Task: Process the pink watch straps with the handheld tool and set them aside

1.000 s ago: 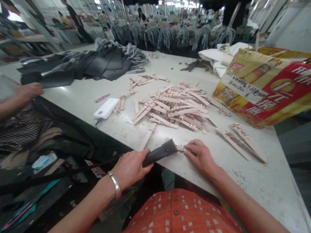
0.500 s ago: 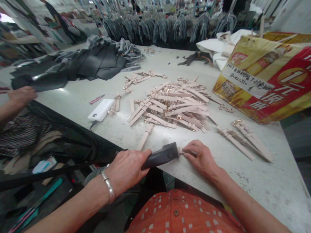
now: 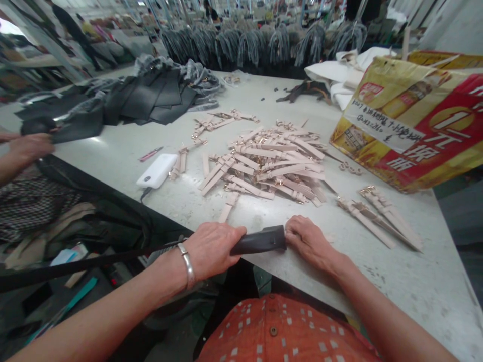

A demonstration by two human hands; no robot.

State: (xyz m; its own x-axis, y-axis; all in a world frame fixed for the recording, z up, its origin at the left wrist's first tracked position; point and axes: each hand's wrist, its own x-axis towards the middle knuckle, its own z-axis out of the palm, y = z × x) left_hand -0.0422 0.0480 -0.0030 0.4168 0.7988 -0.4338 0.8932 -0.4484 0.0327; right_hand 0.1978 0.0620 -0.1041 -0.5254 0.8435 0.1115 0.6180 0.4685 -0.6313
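My left hand is wrapped around a black nozzle-like tool, which points to the right over the table's near edge. A ribbed hose shows partly behind that wrist. At the tool's mouth my right hand is closed, fingers curled on a pale buckle strap that they now almost wholly hide. Whether the strap reaches inside the mouth I cannot tell. Beyond both hands lies a heap of pale straps with gold buckles. One strap sticks out from the heap towards my left hand.
A few more straps lie at right, before a yellow and red carton. A white power bank with a cable and a pen are at left. Black pieces are piled farther back, where another person's hand rests.
My left hand and the black tool have shifted right, up to my right hand. The strap part that showed at the mouth is now covered. My right fingers have curled in more.
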